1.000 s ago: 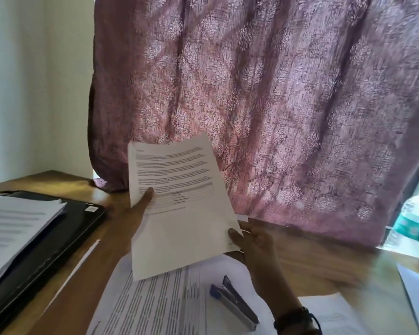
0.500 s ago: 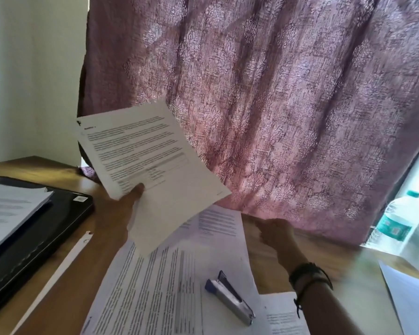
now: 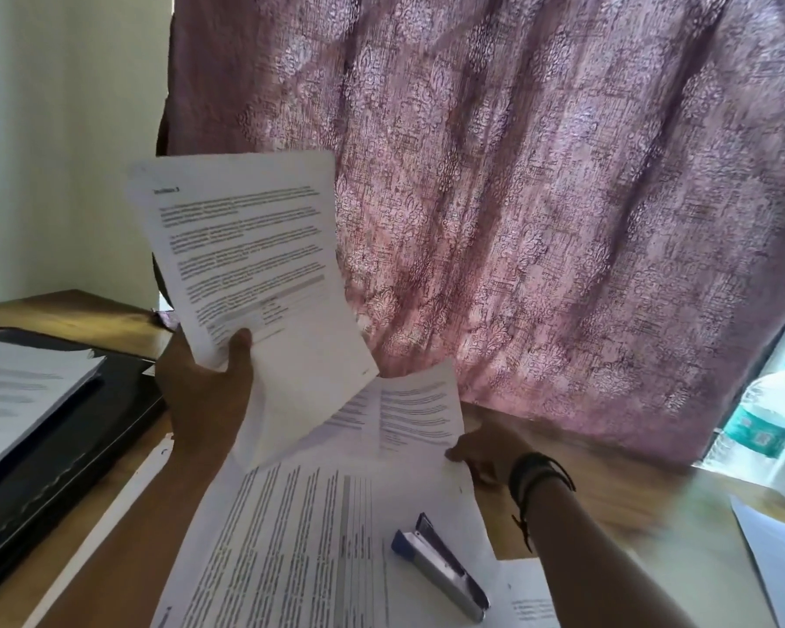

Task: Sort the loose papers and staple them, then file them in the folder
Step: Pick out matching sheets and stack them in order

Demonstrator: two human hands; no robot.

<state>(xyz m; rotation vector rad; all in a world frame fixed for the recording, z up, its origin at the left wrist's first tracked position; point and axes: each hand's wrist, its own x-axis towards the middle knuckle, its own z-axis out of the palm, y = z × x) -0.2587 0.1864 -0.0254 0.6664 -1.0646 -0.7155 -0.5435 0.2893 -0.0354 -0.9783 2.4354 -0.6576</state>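
My left hand (image 3: 209, 392) holds a printed sheet (image 3: 254, 265) up in the air, thumb on its front near the lower edge. My right hand (image 3: 486, 451) reaches forward over the desk and pinches the right edge of another printed page (image 3: 409, 410) that lifts off the loose papers (image 3: 318, 546) spread on the desk. A blue and silver stapler (image 3: 440, 566) lies on those papers, near my right wrist. At the left a black folder (image 3: 64, 451) lies flat with a stack of papers (image 3: 19, 396) on top.
A mauve patterned curtain (image 3: 540, 197) hangs right behind the wooden desk (image 3: 608, 500). A plastic water bottle (image 3: 766, 419) stands at the far right. More white sheets (image 3: 776, 550) lie at the right edge. A white paper strip (image 3: 109, 518) lies beside the folder.
My right hand let go of the raised sheet and went forward to a page on the desk. My left hand swung that sheet up and to the left.
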